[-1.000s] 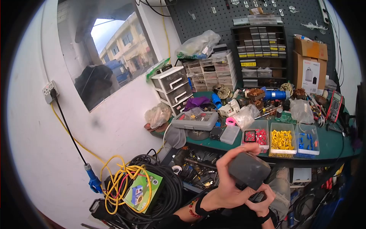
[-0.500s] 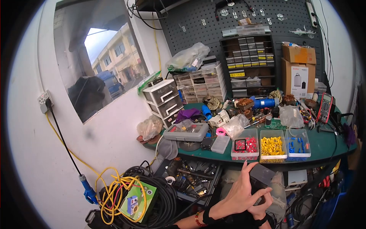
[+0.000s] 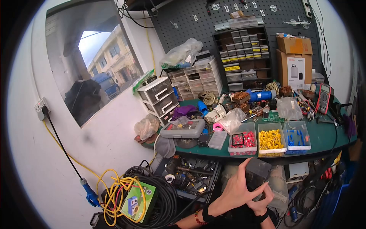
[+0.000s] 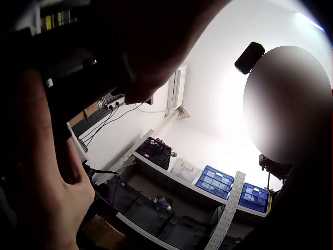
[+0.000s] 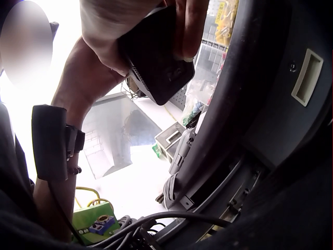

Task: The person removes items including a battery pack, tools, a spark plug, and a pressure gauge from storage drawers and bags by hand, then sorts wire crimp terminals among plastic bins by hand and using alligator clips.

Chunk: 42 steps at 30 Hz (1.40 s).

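Note:
In the head view, both hands hold a black box-shaped device in front of the bench's front edge. My left hand grips its left side, thumb across the near face. Below, my right hand has its fingers curled round the lower part, which the hands partly hide. The right wrist view shows the device from beneath, with rounded corners and a row of fine slots along one edge. Deep shadow covers much of it in the left wrist view.
On the green bench stand tubs of red, yellow and blue small parts. An open drawer of tools sits below left. Coiled cables and a green box lie further left.
The black device was tilted with its broad face up and hid more of the left hand; it has turned between the hands. The head view has shifted slightly. Both hands keep their hold.

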Each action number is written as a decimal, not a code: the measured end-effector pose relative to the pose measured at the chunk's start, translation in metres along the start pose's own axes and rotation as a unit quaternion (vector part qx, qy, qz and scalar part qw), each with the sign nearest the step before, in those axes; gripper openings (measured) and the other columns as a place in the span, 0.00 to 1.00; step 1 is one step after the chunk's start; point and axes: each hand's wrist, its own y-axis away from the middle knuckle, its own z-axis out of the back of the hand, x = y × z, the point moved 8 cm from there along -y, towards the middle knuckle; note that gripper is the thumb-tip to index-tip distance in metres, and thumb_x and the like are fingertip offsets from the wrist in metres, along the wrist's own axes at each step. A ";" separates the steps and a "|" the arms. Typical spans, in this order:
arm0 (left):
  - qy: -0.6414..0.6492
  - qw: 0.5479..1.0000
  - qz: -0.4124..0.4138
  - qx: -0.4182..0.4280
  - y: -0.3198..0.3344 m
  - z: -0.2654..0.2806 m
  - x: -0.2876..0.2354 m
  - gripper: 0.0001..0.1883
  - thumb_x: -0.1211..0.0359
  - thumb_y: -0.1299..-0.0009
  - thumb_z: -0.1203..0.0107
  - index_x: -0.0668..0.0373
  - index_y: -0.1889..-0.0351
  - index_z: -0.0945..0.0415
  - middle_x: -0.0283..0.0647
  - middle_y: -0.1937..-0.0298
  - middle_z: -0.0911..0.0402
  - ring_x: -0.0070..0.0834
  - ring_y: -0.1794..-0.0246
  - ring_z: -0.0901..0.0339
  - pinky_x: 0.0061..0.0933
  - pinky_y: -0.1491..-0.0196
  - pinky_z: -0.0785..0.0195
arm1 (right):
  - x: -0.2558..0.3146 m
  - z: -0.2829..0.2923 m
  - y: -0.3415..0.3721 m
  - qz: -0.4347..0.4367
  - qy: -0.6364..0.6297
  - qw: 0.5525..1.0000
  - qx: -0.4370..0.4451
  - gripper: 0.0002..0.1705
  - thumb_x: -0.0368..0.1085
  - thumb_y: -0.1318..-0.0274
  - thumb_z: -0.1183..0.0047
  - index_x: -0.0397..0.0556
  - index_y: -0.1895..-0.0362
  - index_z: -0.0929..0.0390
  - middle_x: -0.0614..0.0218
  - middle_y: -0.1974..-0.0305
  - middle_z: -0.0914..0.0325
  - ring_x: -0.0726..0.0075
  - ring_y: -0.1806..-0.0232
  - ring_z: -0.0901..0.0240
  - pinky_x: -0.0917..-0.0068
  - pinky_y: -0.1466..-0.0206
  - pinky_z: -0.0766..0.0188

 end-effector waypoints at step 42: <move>0.236 0.957 -0.155 0.058 -0.101 -0.129 -0.079 0.31 0.66 0.41 0.32 0.65 0.47 0.41 0.45 0.55 0.26 0.29 0.56 0.26 0.31 0.52 0.30 | -0.008 0.150 -0.077 0.016 0.192 0.962 -0.193 0.34 0.38 0.74 0.26 0.39 0.55 0.21 0.65 0.67 0.21 0.73 0.69 0.24 0.79 0.69 0.28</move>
